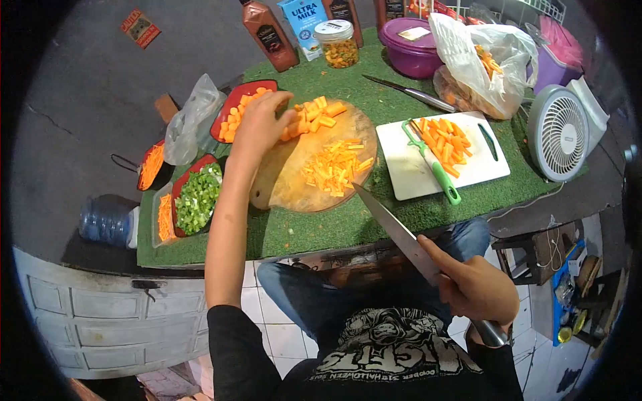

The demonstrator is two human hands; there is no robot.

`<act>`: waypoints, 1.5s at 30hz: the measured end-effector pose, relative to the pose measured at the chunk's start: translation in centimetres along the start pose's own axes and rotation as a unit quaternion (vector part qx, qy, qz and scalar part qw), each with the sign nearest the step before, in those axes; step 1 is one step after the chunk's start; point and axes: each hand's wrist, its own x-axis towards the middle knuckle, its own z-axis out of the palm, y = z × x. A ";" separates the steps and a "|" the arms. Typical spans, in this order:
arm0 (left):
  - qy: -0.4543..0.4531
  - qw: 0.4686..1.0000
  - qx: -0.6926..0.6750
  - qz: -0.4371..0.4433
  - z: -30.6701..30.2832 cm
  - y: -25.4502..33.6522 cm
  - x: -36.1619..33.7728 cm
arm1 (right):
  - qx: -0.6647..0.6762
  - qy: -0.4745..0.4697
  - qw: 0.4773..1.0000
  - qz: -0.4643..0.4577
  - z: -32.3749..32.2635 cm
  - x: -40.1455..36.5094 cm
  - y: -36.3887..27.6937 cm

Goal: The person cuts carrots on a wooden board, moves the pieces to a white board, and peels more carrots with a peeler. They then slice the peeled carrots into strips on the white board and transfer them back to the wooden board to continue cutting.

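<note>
My right hand [478,284] grips a large kitchen knife [394,227], index finger laid along the blade's spine. The knife tip reaches the near edge of a round wooden cutting board [274,184]. On that board lie a heap of carrot sticks [334,167] and, farther back, thicker carrot pieces [321,113]. My left hand [264,120] is at the board's far left, between those pieces and a red dish [219,123] of carrot chunks. Its fingers are bent, with a gap between thumb and index; the other fingertips are hidden.
A white cutting board [401,177] to the right holds carrot sticks and a green-handled peeler [441,175]. Another knife [414,95] lies behind it, near a plastic bag [461,53] and a fan [560,134]. Chopped greens [198,197] fill a dish at left. Bottles [269,37] stand behind.
</note>
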 end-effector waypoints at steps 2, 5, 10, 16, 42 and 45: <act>0.045 0.998 0.027 0.015 -1.2 -2.1 -0.2 | 0.010 -0.012 1.000 0.008 0.1 0.4 0.0; 0.076 0.991 0.061 -0.094 -3.4 -6.2 0.3 | -0.002 -0.019 0.999 0.027 -0.1 0.5 0.0; -0.071 0.964 0.102 -0.233 -4.7 -13.9 1.1 | -0.015 -0.019 0.999 0.044 -0.5 0.9 0.5; -0.177 0.964 0.104 -0.169 -2.5 -14.5 2.8 | -0.001 -0.060 0.988 0.143 -1.3 1.8 -1.3; -0.063 0.985 0.088 -0.137 -1.3 -16.1 4.0 | -0.002 -0.028 0.985 0.169 -1.7 2.5 -2.3; -0.001 0.993 0.010 -0.117 -3.2 -12.7 2.3 | 0.011 -0.010 0.989 0.149 -1.4 2.0 -1.9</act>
